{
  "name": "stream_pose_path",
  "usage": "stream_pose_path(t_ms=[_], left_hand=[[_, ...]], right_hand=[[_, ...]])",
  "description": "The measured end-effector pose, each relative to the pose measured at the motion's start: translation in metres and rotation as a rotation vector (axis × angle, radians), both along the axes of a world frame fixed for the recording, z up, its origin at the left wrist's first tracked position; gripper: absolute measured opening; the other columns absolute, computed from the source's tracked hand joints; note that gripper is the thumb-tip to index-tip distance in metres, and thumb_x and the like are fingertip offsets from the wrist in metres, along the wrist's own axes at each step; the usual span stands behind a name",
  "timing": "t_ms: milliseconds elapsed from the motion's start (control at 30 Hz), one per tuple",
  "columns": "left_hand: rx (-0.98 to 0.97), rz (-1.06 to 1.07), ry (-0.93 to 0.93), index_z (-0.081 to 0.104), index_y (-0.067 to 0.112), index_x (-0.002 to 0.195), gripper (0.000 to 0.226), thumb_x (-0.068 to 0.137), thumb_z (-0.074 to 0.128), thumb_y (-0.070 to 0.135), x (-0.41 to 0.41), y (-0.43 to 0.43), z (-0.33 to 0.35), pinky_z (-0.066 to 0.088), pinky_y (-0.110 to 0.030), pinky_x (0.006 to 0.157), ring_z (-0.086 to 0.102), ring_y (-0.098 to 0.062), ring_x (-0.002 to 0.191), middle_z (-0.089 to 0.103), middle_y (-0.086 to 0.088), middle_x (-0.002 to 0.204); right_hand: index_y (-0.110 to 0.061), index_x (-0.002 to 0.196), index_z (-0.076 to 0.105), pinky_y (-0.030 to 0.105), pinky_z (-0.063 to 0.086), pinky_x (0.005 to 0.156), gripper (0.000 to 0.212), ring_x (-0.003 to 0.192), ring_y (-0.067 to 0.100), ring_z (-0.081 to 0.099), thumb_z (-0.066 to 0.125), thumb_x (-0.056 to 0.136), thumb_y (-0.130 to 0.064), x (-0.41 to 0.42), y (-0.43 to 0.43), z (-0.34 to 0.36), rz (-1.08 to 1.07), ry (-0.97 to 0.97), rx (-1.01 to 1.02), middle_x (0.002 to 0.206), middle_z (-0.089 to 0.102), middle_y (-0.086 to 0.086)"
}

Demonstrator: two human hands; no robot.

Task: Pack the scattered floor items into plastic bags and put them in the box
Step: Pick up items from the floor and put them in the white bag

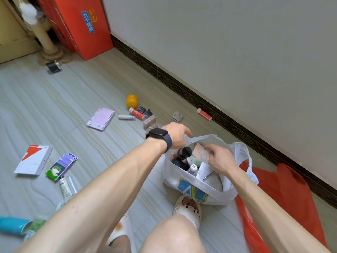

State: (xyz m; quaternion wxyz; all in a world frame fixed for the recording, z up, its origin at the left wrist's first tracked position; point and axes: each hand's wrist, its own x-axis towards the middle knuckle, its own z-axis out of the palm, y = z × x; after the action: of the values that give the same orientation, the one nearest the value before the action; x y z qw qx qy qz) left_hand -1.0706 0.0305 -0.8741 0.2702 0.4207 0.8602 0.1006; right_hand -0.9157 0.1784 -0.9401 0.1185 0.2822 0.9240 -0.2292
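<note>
Left hand [176,136] grips the rim of the white plastic bag [175,178] standing on the floor [91,84], right hand [221,160] pinches a pinkish packet [200,152] at its open mouth, spiral notebook [101,119] lies well apart.

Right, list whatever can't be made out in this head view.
Head view:
- Lower contents of the white plastic bag, hidden by its wall and the top items.
- Print on the pinkish packet, blurred and part covered by the right hand.
- Teal cylinder, cut off by the left edge.
- Twine ball, mostly behind the watch.
- Red box, top cut off by the upper edge.
</note>
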Motion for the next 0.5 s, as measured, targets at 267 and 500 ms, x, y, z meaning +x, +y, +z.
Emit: stream_pose_path(t_ms=[267, 500], left_hand=[[0.09, 0.26, 0.134, 0.045, 0.03, 0.144, 0.054, 0.09, 0.05, 0.025, -0.055, -0.116, 0.058, 0.043, -0.029, 0.096, 0.05, -0.027, 0.127, 0.059, -0.003, 0.135], [-0.22, 0.676, 0.065, 0.046, 0.025, 0.14, 0.057, 0.084, 0.052, 0.027, -0.05, -0.339, -0.036, 0.043, -0.039, 0.103, 0.049, -0.03, 0.128, 0.053, -0.007, 0.141]], right_hand=[[-0.036, 0.134, 0.055, 0.039, 0.04, 0.111, 0.035, 0.133, 0.014, 0.049, 0.046, 0.101, -0.035, -0.037, -0.065, 0.091, 0.291, 0.367, 0.015, 0.144, 0.054, -0.01], [-0.031, 0.135, 0.057, 0.032, 0.039, 0.11, 0.041, 0.133, 0.016, 0.05, 0.045, 0.097, -0.037, -0.088, -0.151, 0.112, 0.754, 0.398, 0.081, 0.14, 0.057, -0.01]])
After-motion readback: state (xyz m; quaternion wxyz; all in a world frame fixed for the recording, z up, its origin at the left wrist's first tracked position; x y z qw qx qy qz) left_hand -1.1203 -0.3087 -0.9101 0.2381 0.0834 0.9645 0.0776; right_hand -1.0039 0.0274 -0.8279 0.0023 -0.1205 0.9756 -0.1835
